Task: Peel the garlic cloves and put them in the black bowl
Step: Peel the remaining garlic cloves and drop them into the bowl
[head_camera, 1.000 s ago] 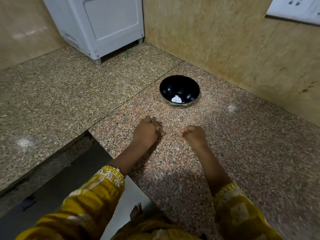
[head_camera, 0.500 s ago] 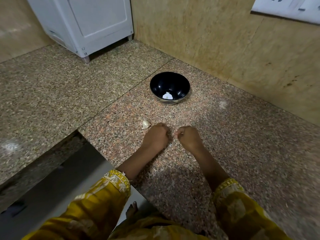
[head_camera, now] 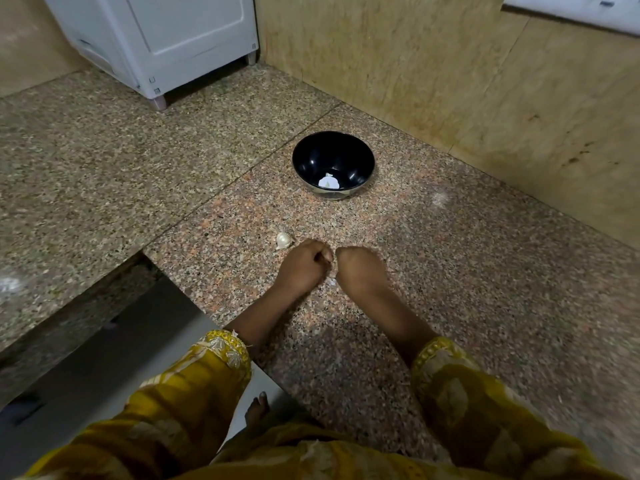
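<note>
On the speckled granite desk (head_camera: 467, 278), near its front edge, we note the left hand (head_camera: 304, 268) and right hand (head_camera: 360, 271) set knuckle to knuckle, almost touching. Fingers (head_camera: 320, 253) of both hands are curled tightly inward, with the backs of the hands toward the camera. The fingertips and anything pinched between them are hidden, so we cannot tell whether they grip a clove. One unpeeled garlic clove (head_camera: 283, 240) lies on the desk just beside the left hand's knuckles. A small white fleck (head_camera: 331, 281) shows in the gap between the hands; it is too small to identify. The black bowl (head_camera: 308, 157) stands upright further back, apart from the hands, with a pale piece (head_camera: 328, 182) at its bottom. Yellow sleeves (head_camera: 194, 386) cover both forearms and are cut off at the lower edge.
</note>
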